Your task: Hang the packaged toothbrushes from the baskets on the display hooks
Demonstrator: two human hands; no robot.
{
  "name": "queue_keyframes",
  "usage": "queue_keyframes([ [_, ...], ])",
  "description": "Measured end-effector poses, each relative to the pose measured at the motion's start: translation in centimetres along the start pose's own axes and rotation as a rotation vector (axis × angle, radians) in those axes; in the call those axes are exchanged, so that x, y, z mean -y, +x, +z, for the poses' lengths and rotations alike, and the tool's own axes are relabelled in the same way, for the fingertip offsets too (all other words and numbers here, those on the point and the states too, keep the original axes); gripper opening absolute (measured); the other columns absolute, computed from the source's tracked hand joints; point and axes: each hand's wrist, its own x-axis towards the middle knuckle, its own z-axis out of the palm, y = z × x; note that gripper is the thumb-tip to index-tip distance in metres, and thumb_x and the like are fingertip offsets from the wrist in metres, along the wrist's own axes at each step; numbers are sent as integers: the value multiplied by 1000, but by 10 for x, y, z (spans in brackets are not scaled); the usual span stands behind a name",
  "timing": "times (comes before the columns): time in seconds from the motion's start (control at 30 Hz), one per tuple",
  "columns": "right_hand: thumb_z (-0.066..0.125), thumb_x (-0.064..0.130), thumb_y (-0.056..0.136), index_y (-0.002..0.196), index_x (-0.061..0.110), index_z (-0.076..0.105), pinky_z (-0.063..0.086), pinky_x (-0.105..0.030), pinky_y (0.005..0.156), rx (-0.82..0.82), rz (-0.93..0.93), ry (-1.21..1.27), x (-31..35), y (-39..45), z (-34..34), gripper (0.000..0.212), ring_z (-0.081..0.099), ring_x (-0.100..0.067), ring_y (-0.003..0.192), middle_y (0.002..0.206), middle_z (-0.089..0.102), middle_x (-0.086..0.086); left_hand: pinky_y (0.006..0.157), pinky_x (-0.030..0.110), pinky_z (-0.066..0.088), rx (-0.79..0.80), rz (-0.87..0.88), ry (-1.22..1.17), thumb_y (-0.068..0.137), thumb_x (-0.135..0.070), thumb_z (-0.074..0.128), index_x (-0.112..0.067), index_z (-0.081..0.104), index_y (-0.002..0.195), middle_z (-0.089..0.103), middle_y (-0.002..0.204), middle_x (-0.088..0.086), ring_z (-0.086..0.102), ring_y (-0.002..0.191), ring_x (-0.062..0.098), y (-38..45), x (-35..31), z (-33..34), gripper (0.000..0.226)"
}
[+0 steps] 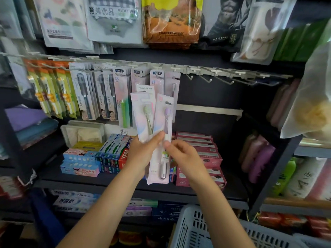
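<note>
My left hand (143, 151) grips a fanned bundle of packaged toothbrushes upright in front of the shelf. The front pack holds a purple-headed toothbrush (163, 126); the one to its left holds a green-headed toothbrush (143, 115). My right hand (180, 156) pinches the right edge of the purple pack about halfway up. Behind the bundle, a rail of display hooks (206, 76) crosses the shelf. Hooks on the left carry hanging toothbrush packs (100, 93); several hooks on the right are bare. A light grey plastic basket (193, 230) sits at the bottom right.
Boxes of toothpaste (111, 153) and pink boxes (206, 154) fill the shelf below the hooks. Large bagged goods (172, 20) hang above the rail. A plastic bag (311, 97) hangs at the right, near the bare hooks.
</note>
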Motion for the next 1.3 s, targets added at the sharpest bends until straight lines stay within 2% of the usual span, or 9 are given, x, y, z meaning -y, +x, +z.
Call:
queue_keyframes([
  [0.13, 69, 24, 95, 99, 7, 67, 52, -30, 65, -103, -62, 106, 6, -7, -7, 17, 61, -16, 72, 85, 68, -6, 54, 9, 50, 14, 33, 40, 93, -32, 70, -31, 67, 90, 73, 72, -23, 68, 65, -8, -9, -4, 12, 4],
  [0.33, 60, 36, 100, 106, 25, 59, 61, -52, 81, -255, -105, 128, 24, 3, -34, 13, 75, -28, 89, 99, 75, -8, 52, 30, 55, 18, -24, 18, 101, -38, 57, -5, 70, 102, 68, 70, 9, 62, 52, 20, -17, -14, 18, 35],
  [0.47, 58, 29, 102, 105, 16, 60, 55, -22, 54, -289, -141, 142, 40, 8, -46, 14, 71, -10, 62, 75, 72, 6, 50, 30, 54, 30, 0, -11, 101, -38, 57, -6, 69, 99, 67, 70, 9, 60, 50, 20, -20, -17, 21, 34],
  [0.53, 57, 27, 103, 104, 14, 59, 50, -19, 47, -279, -130, 152, 46, 11, -47, 14, 68, -7, 55, 65, 69, 9, 52, 31, 54, 37, 4, -25, 101, -38, 58, -6, 69, 99, 66, 70, 10, 60, 51, 22, -21, -19, 21, 34],
  [0.67, 58, 36, 101, 104, 15, 62, 62, -39, 69, -298, -109, 97, 56, 22, -44, 21, 74, -25, 79, 90, 74, -5, 54, 32, 55, 34, 7, -34, 100, -40, 58, -9, 68, 97, 67, 71, 10, 60, 54, 24, -23, -21, 20, 33],
  [0.9, 58, 36, 100, 105, 10, 64, 62, -52, 78, -313, -57, 75, 65, 45, -43, 28, 74, -32, 88, 99, 75, -13, 58, 34, 55, 10, 21, 7, 102, -39, 55, -7, 67, 101, 67, 69, 7, 59, 50, 21, -23, -20, 23, 34],
  [1.03, 58, 43, 99, 101, 11, 62, 59, -41, 77, -330, 5, 14, 34, 44, -42, 32, 71, -27, 91, 100, 72, -11, 54, 32, 54, -15, 1, -18, 102, -37, 56, -10, 68, 97, 67, 66, 6, 58, 48, 20, -21, -14, 26, 29],
  [1.13, 57, 39, 101, 107, 9, 65, 59, -26, 60, -282, 62, 71, -4, 32, -41, 32, 74, -17, 77, 95, 74, -6, 54, 34, 52, -45, -22, -55, 101, -36, 59, -16, 66, 94, 67, 66, 7, 58, 47, 22, -15, 0, 29, 22],
  [1.3, 56, 39, 102, 109, 6, 66, 56, -23, 53, -256, 159, 179, -39, 41, -41, 35, 72, -17, 62, 86, 76, -9, 54, 32, 53, -79, -77, -4, 101, -37, 58, -16, 68, 105, 70, 73, 9, 61, 54, 22, -4, 21, 38, 24],
])
